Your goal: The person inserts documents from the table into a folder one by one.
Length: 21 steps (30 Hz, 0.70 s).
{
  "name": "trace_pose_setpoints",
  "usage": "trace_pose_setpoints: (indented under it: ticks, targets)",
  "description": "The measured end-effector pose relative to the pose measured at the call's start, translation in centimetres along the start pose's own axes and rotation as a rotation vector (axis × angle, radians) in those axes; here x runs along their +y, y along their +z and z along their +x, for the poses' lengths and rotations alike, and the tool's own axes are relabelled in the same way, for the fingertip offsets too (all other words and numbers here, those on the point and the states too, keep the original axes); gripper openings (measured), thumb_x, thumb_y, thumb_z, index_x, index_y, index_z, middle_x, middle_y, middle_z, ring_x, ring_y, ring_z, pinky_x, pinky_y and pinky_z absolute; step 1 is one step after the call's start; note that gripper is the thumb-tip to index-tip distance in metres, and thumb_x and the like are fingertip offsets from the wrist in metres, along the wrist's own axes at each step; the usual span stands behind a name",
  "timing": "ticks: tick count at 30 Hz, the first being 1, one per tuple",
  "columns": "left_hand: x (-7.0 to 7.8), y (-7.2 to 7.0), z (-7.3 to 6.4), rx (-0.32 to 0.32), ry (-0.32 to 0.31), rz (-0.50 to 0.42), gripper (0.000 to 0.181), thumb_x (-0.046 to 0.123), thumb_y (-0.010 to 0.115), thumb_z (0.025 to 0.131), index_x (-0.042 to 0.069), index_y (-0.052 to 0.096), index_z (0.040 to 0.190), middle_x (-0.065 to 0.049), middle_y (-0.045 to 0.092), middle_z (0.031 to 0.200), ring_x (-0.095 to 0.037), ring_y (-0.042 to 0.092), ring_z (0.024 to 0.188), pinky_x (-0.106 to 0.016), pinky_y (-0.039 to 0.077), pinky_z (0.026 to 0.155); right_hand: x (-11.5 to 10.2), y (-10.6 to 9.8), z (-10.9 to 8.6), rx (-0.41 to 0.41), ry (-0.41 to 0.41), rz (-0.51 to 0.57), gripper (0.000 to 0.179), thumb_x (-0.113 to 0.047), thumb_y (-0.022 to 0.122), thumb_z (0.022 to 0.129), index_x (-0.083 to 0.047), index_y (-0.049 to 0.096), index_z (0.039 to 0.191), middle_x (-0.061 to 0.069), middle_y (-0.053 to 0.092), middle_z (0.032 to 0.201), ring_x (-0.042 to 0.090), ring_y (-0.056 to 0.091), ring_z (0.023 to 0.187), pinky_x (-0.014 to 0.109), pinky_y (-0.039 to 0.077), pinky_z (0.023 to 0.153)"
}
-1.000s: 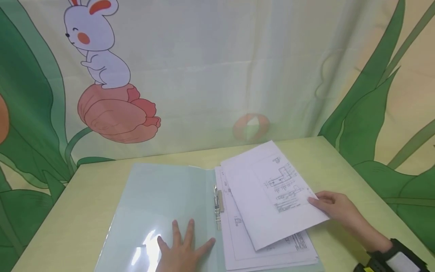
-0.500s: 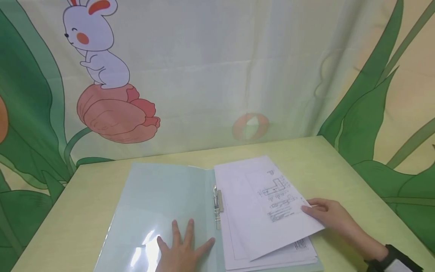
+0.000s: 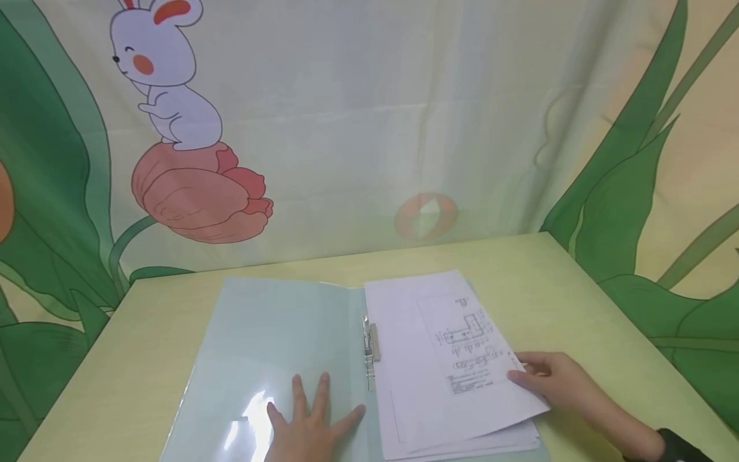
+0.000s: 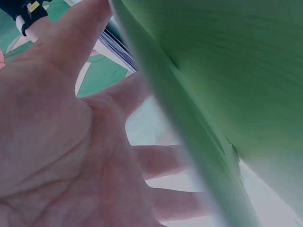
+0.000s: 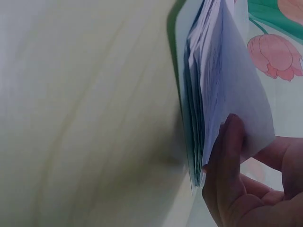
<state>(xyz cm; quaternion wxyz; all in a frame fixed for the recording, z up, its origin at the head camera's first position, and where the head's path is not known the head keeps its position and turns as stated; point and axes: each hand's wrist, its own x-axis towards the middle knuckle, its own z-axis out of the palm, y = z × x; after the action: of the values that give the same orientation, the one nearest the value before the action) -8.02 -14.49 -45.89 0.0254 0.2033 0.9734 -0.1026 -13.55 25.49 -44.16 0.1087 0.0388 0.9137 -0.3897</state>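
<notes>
A pale blue-green file folder (image 3: 277, 333) lies opened flat on the table. My left hand (image 3: 308, 423) rests on its left cover with the fingers spread; the left wrist view shows its palm (image 4: 57, 146) close to the cover. On the folder's right side is a stack of white paper. My right hand (image 3: 557, 378) pinches the right edge of the top sheet (image 3: 427, 398), which carries a printed technical drawing. In the right wrist view this sheet (image 5: 248, 94) bends up from the paper stack (image 5: 195, 94), the fingers behind it. A metal clip (image 3: 369, 350) sits at the spine.
The light yellow table (image 3: 115, 359) extends around the folder on both sides. Behind its far edge hangs a curtain (image 3: 346, 128) printed with a white mouse, a pink flower and green leaves.
The right hand has moved down and toward me, lowering the top sheet, which now lies nearly lined up over the stack. The left hand has stayed in place.
</notes>
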Motion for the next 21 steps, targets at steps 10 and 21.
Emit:
trace_pose_setpoints:
  ticks: [10,21]
  targets:
    - [0.0,0.1,-0.1,0.011,0.005,0.025,0.078,0.086,0.057,0.076,0.047,0.053,0.143,-0.02,0.047,0.15,-0.061,0.042,0.129,-0.082,0.04,0.08,-0.2,0.7,-0.7,-0.064,-0.071,-0.092,0.045,-0.015,0.078,0.091,0.01,0.065,0.127,0.001,0.068,0.092,0.024,0.068,0.088,0.037,0.057,0.074]
    - [0.0,0.1,-0.1,0.007,0.006,0.022,0.079,0.087,0.056,0.076,0.047,0.052,0.144,-0.02,0.046,0.151,-0.061,0.041,0.13,-0.082,0.04,0.08,-0.7,1.3,-0.8,-0.111,-0.075,-0.168,0.05,-0.004,0.075,0.09,0.012,0.058,0.135,0.006,0.071,0.104,0.019,0.065,0.088,0.041,0.057,0.08]
